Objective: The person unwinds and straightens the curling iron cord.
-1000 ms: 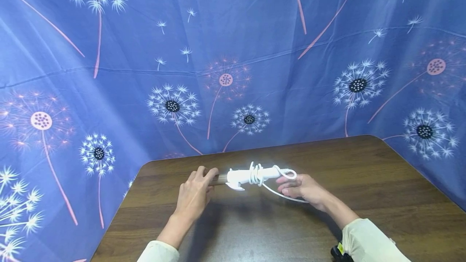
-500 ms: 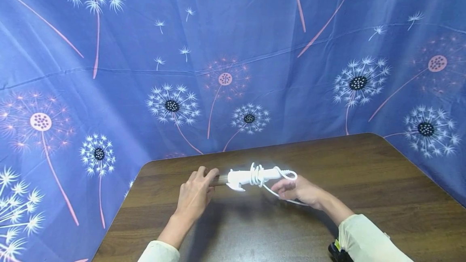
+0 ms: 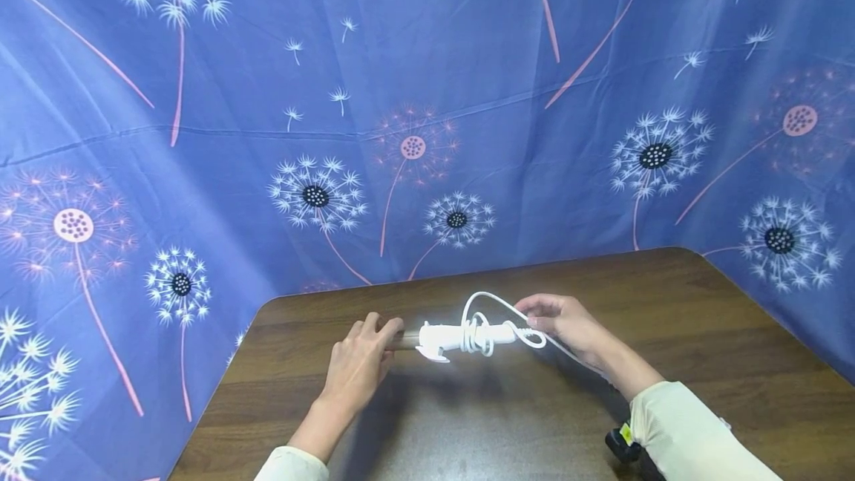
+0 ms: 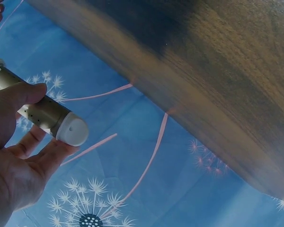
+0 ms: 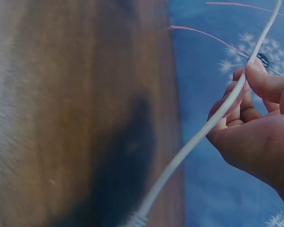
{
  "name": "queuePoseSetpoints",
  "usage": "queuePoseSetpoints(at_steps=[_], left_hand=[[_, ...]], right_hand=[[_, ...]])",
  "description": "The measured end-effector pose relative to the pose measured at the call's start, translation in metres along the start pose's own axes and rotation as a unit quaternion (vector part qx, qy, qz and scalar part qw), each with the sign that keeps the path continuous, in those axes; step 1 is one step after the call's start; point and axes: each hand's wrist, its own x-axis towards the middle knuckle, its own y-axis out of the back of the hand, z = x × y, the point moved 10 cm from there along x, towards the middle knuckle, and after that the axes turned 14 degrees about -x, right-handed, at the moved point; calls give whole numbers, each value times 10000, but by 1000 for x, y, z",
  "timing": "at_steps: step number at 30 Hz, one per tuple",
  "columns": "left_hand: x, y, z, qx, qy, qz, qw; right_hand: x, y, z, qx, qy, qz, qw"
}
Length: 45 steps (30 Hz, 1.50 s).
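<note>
A curling iron with a white handle [image 3: 444, 336] and a gold, perforated barrel [image 4: 47, 113] is held level over the table. My left hand [image 3: 357, 366] grips the barrel, thumb on one side and fingers on the other, close to its white end cap [image 4: 72, 129]. The white cord [image 3: 482, 336] is looped several times round the handle, and one wide loop stands up above it. My right hand [image 3: 568, 329], to the right of the handle's end, pinches the cord between thumb and fingers. In the right wrist view a length of cord [image 5: 194, 142] runs across that hand.
The brown wooden table [image 3: 467, 429] spreads beneath both hands. Behind it hangs a blue cloth [image 3: 427, 58] with a dandelion print. A small black object [image 3: 623, 445] with a yellow patch shows beside the right sleeve [image 3: 688, 425].
My right hand has gone from below the handle's end up and to the right, pinching the cord. A wide loop of cord now rises over the handle. The left hand has kept its grip.
</note>
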Motion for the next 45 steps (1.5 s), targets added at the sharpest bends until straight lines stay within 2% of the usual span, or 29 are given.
queuePoseSetpoints(at_steps=[7, 13, 20, 31, 34, 39, 45], left_hand=[[-4, -4, -7, 72, 207, -201, 9996], [-7, -6, -13, 183, 456, -346, 9982], [-7, -6, -18, 314, 709, -368, 9963], [-8, 0, -25, 209, 1236, -281, 9917], [-7, 3, -26, 98, 1287, -142, 9915], [-7, 9, -26, -88, 1248, 70, 9921], [-7, 19, -24, -218, 1002, 374, 9940]], right_hand=[[-6, 28, -18, -156, 256, 440, 9986], [-12, 43, -31, -238, 462, 826, 9952], [-20, 52, -43, -206, 681, 1094, 9914], [-33, 58, -63, -801, 1161, 1241, 9822], [-33, 61, -60, -772, 1031, 1206, 9843], [-27, 65, -44, -729, 400, 1182, 9895], [-18, 67, -27, -1041, -46, 1294, 9861]])
